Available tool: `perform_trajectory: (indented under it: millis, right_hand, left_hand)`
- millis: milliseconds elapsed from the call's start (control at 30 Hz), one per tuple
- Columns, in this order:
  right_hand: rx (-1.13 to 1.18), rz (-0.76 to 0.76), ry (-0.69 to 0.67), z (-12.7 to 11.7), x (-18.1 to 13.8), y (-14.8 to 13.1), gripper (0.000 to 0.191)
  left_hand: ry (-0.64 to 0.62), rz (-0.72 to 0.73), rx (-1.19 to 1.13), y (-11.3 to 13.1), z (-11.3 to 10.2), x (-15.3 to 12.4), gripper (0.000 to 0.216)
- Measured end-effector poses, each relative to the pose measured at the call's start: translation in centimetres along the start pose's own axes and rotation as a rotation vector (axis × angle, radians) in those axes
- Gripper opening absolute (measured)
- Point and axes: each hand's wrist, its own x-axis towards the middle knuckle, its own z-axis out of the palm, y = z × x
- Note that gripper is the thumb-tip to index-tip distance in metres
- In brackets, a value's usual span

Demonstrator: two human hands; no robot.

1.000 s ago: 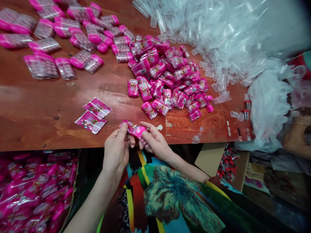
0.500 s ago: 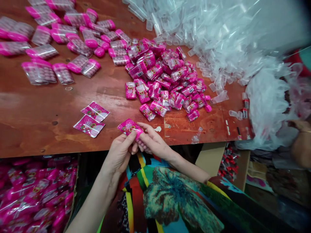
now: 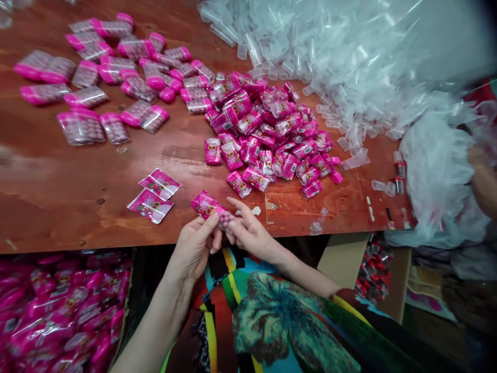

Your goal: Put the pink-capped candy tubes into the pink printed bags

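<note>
Both my hands hold one small candy container at the near edge of the brown wooden table. My left hand pinches a pink printed sleeve that covers the container's left end. My right hand grips the bare right end, where pink candies show through clear plastic. Two flat pink sleeves lie on the table just left of my hands. A heap of sleeved pink containers lies beyond my right hand.
Unsleeved clear containers with pink caps are spread at the back left. A mass of empty clear plastic tubes fills the back right. A box of pink packs sits below the table at left. Another person's arm shows at the right edge.
The pink sleeve has slid further left along the container, baring the clear right end with candies. Both hands stayed at the table's edge.
</note>
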Motion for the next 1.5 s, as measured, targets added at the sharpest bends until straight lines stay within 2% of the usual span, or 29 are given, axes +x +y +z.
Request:
perform_trajectory:
  millis: [100, 167, 300, 367, 533, 667, 800, 833, 900, 1000, 1067, 1100, 1133, 1233, 1300, 1400, 1500]
  right_hand:
    - [-0.237, -0.131, 0.128, 0.5, 0.1, 0.1, 0.063]
    - [-0.176, -0.121, 0.116, 0.5, 0.2, 0.1, 0.061]
    - [0.141, 0.035, -0.009, -0.1, 0.5, 0.5, 0.071]
    - [0.222, 0.058, -0.02, -0.4, 0.5, 0.7, 0.075]
    - [0.193, 0.006, -0.002, -0.4, 0.4, 1.2, 0.076]
    - [0.197, 0.014, -0.008, -0.3, 0.6, 1.3, 0.074]
    - [0.087, 0.012, 0.007, -0.9, 0.4, 0.3, 0.063]
    - [0.017, -0.001, 0.047, -1.3, 0.2, -0.2, 0.06]
    - [-0.161, -0.069, 0.216, -2.6, -0.4, -1.5, 0.055]
    - [-0.534, -0.255, 0.646, -4.5, -0.9, -3.4, 0.062]
    - [-0.748, -0.359, 0.816, -4.8, -0.3, -4.2, 0.065]
    - [-0.811, -0.397, 0.808, -4.3, 0.4, -4.4, 0.061]
    - [-0.844, -0.428, 0.742, -3.4, 1.5, -4.5, 0.054]
    - [-0.9, -0.458, 0.377, 0.8, 6.2, -4.6, 0.032]
    - [-0.983, -0.374, 0.226, 3.8, 9.7, -4.7, 0.025]
    - [-1.136, -0.125, 0.126, 6.9, 13.7, -5.4, 0.024]
    - [-1.196, -0.047, 0.141, 7.6, 15.4, -5.7, 0.02]
  left_hand:
    - [0.038, -0.039, -0.025, -0.4, 0.7, -0.2, 0.055]
    - [0.044, -0.044, -0.031, -0.7, 1.1, -0.4, 0.055]
    - [-0.019, -0.027, 0.02, -0.8, 1.2, -0.8, 0.054]
    - [-0.042, -0.02, 0.056, -0.6, 1.0, -0.9, 0.052]
    - [0.022, 0.069, 0.064, -0.4, 0.7, -0.5, 0.056]
    - [0.014, 0.081, 0.113, -1.0, 0.7, -0.3, 0.052]
    - [0.007, 0.08, 0.104, -1.5, 1.0, -0.4, 0.047]
    - [0.006, 0.07, 0.09, -1.5, 1.1, -0.4, 0.045]
    - [0.028, 0.057, 0.057, -1.3, 1.1, -0.7, 0.045]
    - [0.122, 0.102, 0.049, -0.6, 0.3, -1.2, 0.051]
    - [0.194, 0.165, 0.069, 0.2, -0.8, -1.5, 0.047]
    - [0.239, 0.207, 0.074, 0.7, -1.4, -1.6, 0.045]
    - [0.288, 0.255, 0.074, 1.3, -2.0, -1.7, 0.043]
    - [0.416, 0.383, 0.057, 2.9, -3.7, -1.4, 0.037]
    - [0.452, 0.414, 0.036, 3.7, -4.5, -1.0, 0.034]
    - [0.476, 0.409, -0.012, 4.4, -5.2, -0.5, 0.033]
    - [0.485, 0.374, -0.065, 4.4, -5.6, -0.3, 0.034]
